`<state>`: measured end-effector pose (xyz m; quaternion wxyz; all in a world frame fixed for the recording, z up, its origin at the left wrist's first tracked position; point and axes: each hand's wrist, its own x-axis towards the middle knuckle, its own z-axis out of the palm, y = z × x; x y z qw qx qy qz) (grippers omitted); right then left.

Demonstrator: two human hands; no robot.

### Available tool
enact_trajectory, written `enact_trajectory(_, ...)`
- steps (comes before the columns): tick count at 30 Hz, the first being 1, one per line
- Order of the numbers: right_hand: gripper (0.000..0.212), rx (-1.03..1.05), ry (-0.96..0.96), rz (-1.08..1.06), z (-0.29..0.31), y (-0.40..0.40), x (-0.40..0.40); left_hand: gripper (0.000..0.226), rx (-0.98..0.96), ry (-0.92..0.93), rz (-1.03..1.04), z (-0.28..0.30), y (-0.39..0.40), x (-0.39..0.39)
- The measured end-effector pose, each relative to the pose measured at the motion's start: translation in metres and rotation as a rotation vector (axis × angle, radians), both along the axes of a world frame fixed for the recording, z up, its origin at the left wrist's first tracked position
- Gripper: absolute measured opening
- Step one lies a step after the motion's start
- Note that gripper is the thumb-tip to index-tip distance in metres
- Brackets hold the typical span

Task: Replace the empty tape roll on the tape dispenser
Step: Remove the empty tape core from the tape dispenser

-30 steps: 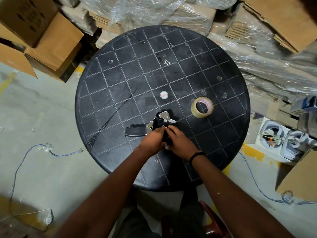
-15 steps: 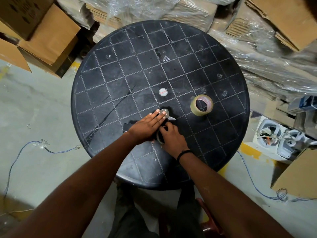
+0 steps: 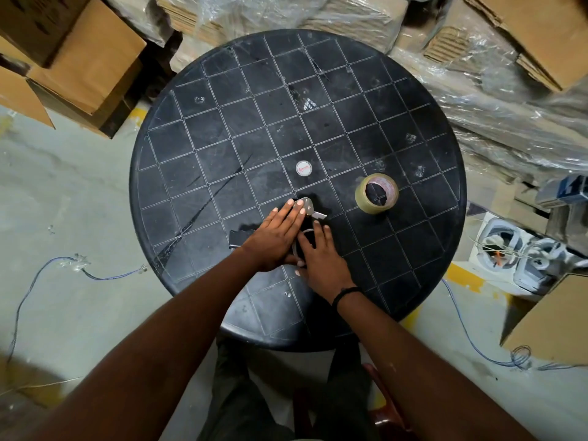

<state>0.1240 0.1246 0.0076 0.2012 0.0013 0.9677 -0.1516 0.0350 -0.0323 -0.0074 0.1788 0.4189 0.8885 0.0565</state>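
The black tape dispenser [image 3: 310,209] lies on its side on the round black table [image 3: 241,128], its metal blade end poking out beyond my fingers and its black handle [image 3: 238,239] showing to the left. My left hand [image 3: 275,237] lies flat on the dispenser, pressing it down. My right hand [image 3: 321,261] grips the thin empty roll ring [image 3: 302,233] on the dispenser's hub. A full roll of clear tape [image 3: 377,194] with a red-printed core lies flat on the table to the right, apart from both hands.
A small white cap [image 3: 304,169] marks the table's centre. Cardboard boxes [image 3: 79,58] stand at the back left, plastic-wrapped cardboard stacks [image 3: 493,100] at the back and right. Blue wires [image 3: 105,275] trail on the floor. A red stool [image 3: 381,409] is below me.
The dispenser went from held upright to lying flat on the table. My left hand spread flat over it, and my right hand shifted onto the empty roll ring.
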Motion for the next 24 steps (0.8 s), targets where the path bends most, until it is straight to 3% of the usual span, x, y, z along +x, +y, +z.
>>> enact_trajectory(7,0.062,0.062,-0.015,-0.040,0.004,-0.009,-0.011,0.121,-0.041,-0.023,0.009,-0.001,0.001,-0.002)
enact_trajectory(12,0.047,0.076,0.040,-0.073,0.006,-0.010,-0.012,0.067,-0.037,0.135,0.089,0.000,0.010,0.009)
enact_trajectory(24,0.065,-0.142,0.025,-0.167,0.008,0.003,-0.014,0.080,-0.072,0.064,0.234,0.006,0.019,0.013)
